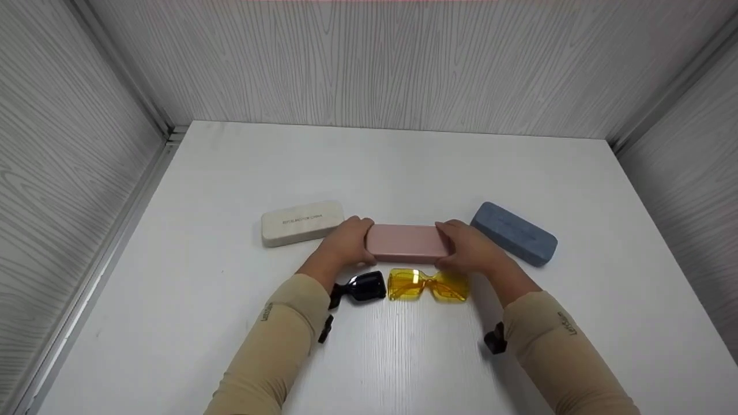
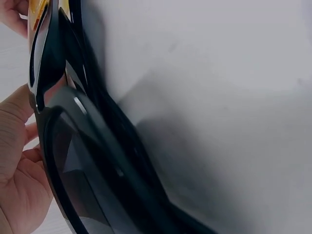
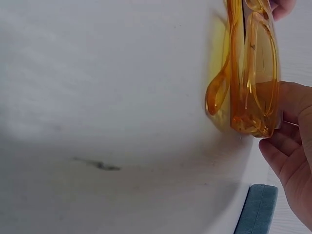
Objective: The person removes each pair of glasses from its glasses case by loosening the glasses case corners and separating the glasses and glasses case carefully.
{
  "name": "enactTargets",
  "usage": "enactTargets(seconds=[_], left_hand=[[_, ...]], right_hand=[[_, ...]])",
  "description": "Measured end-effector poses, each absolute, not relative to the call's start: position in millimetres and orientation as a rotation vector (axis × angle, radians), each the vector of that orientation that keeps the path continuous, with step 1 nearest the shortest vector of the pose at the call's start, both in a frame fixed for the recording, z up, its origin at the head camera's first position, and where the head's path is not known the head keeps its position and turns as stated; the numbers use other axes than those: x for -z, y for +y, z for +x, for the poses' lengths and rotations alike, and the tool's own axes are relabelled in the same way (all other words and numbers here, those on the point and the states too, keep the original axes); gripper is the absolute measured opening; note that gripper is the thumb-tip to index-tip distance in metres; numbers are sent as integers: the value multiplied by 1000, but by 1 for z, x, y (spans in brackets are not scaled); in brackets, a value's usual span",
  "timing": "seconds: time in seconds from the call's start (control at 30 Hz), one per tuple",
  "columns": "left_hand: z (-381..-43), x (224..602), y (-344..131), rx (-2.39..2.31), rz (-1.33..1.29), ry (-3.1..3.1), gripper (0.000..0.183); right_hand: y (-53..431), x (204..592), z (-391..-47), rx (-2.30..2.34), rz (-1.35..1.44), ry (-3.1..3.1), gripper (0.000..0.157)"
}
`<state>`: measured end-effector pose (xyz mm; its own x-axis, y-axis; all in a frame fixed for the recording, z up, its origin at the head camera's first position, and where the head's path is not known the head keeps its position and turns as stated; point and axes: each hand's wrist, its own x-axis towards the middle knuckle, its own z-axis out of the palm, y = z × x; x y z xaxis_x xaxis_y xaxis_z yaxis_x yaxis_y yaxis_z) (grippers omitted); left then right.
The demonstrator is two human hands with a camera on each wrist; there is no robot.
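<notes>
A pink glasses case (image 1: 408, 242) lies lengthwise between both hands in the head view. My left hand (image 1: 347, 242) grips its left end, and my right hand (image 1: 466, 246) grips its right end, thumbs toward the near side. Just in front of the case are yellow sunglasses (image 1: 428, 285) with clear tinted lenses. Black sunglasses (image 1: 366, 286) sit to their left, partly hidden by the left forearm. In the left wrist view the black sunglasses (image 2: 92, 161) fill the foreground before the left hand (image 2: 22, 165). The yellow sunglasses (image 3: 256, 73) stand before the right hand (image 3: 292, 146) in the right wrist view.
A cream glasses case (image 1: 302, 223) with printed lettering lies to the left, close to the left hand. Behind the right hand, a blue glasses case (image 1: 514, 233) lies at a slant. The white table (image 1: 398, 173) is bordered by grey wood-grain panels (image 1: 369, 63).
</notes>
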<state>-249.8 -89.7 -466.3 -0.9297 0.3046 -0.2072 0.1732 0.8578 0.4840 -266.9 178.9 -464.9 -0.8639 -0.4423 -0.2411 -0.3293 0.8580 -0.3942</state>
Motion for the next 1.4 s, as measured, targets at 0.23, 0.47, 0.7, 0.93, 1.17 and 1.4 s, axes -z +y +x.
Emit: enactTargets(seconds=[0.23,0.47,0.7,0.93,1.17,1.4], left_hand=[[-261,461,-85,-734,241,2773,74],[-273,459,-80,-847,70,2817,53],[-281,454,-79,-829,23,2833,49],[-285,457,-74,-779,-65,2820,50],[-284,459,-70,-711,-81,2810,45],[-283,458,-66,-690,-101,2790,54]], right_hand=[[176,455,-275,654,-616,2737,80],[166,448,-290,740,-498,2739,78],[148,446,-301,644,-392,2786,79],[134,451,-303,583,-272,2790,78],[131,458,-302,575,-201,2784,76],[129,460,-301,579,-167,2775,75]])
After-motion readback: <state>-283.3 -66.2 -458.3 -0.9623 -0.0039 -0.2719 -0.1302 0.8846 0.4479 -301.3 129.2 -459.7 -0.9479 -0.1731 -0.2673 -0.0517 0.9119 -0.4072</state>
